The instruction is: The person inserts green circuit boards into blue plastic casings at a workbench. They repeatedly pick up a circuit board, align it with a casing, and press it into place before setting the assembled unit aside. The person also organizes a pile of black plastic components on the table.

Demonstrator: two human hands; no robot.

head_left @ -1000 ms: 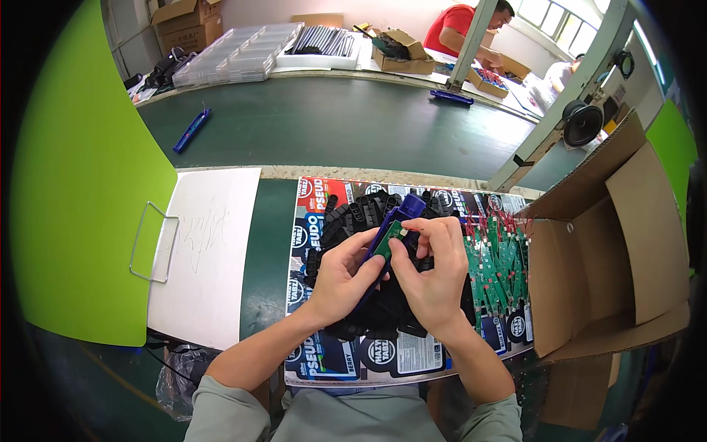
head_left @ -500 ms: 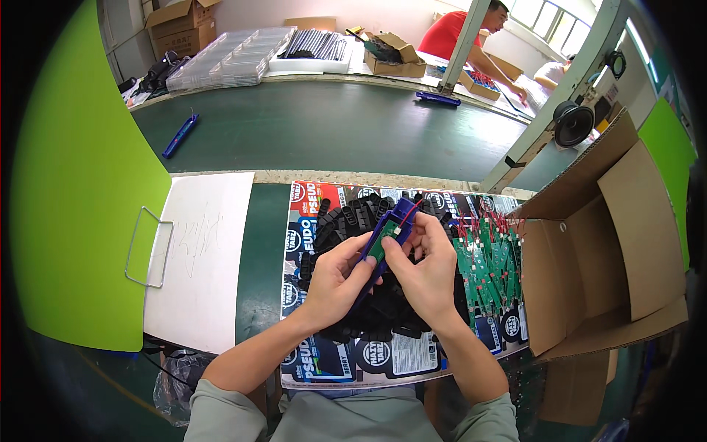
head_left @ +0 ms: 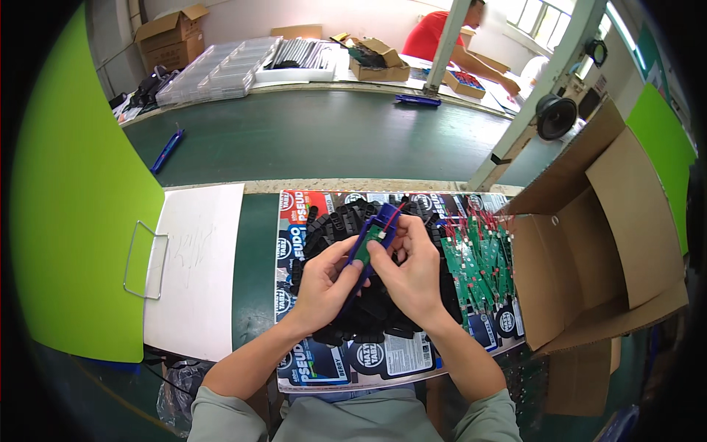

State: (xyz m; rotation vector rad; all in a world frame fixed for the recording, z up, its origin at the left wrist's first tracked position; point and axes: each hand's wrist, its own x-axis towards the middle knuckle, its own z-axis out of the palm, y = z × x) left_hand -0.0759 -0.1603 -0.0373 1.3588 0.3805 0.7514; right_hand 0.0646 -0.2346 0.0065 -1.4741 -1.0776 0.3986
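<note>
A long blue plastic casing [head_left: 386, 213] is held tilted in front of me by both hands, its upper end leaning right. Inside it lies a narrow green circuit board [head_left: 373, 234] with a small white connector and red wires at the upper end. My left hand [head_left: 324, 286] grips the lower part, thumb against the board. My right hand [head_left: 414, 278] closes round the upper part, its thumb pressing on the board near the connector. Under both hands spreads a heap of black plastic pieces [head_left: 383, 313]. Fingers hide the casing's underside and part of its lower end.
Green circuit boards with red wires [head_left: 482, 269] lie piled at right, beside an open cardboard box [head_left: 571, 276]. A printed sheet [head_left: 390, 361] covers the work surface. On the left stand a white board [head_left: 195, 272] and green panel [head_left: 88, 221]. Blue casings [head_left: 168, 151] rest on the green belt [head_left: 294, 140]; a person works beyond.
The view has shifted slightly, so most things sit a little further left. Both hands keep hold of the casing, with the right thumb still on the board.
</note>
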